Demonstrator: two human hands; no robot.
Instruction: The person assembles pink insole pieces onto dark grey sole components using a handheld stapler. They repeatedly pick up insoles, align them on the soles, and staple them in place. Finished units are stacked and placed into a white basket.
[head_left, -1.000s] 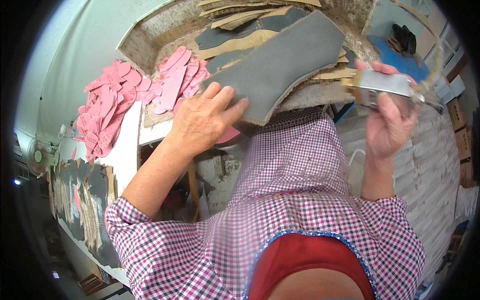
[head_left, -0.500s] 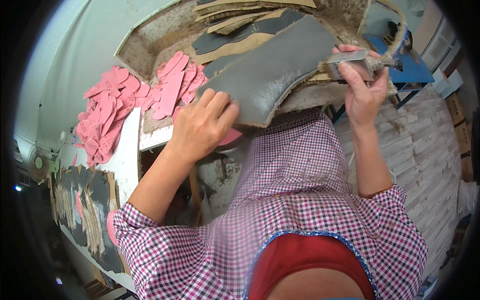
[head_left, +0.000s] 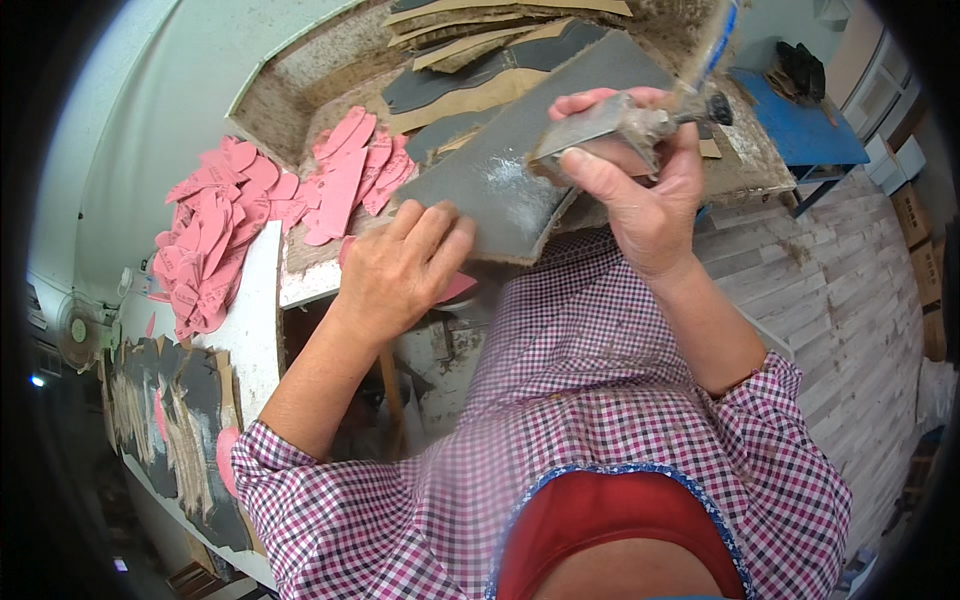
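A large grey leather piece lies slanted across the front of the workbench, with a wet-looking whitish patch near its middle. My left hand is closed on its near left edge with the fingers curled over. In my right hand is a boxy metal glue spray gun, with a round black knob and a hose rising from it. My thumb lies along its near side and my fingers wrap the far side. The gun hangs over the right half of the leather, partly hiding it.
Pink shaped pieces are heaped at the left. Behind the leather, grey and tan cut pieces lie stacked in the dusty, walled bench. More strips overlap on the white table at lower left. A blue table stands right.
My right hand has swung left with the spray gun, from beside the leather's right end to over it, and the hose has followed. My left hand has barely shifted.
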